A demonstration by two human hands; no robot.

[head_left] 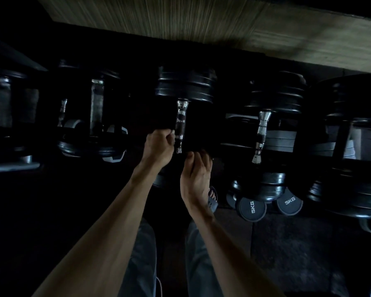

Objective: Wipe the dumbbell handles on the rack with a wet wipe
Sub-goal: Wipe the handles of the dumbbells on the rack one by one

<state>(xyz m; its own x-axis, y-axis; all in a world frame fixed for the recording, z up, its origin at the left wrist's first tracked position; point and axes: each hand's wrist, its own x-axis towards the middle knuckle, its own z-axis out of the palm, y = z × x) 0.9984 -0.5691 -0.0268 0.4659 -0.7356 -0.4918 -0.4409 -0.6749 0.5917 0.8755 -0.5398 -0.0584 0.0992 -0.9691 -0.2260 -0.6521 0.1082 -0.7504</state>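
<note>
Forearms: bare, nearest the camera.
Left hand (159,144): fingers curled, touching the chrome handle (181,125); wipe not discernible.
Right hand (196,174): relaxed, below, empty.
Handling: the handle looks rigid, slick, heavy; best wrapped mid-shaft.

Very dim around me; rack nearly black. Only wall strip (223,24) at top catches light, streaked with motion blur. Glints on chrome handle (181,125) near my hands. Wide-angle bending at edges; floor grainy, corners lost in shadow.
</note>
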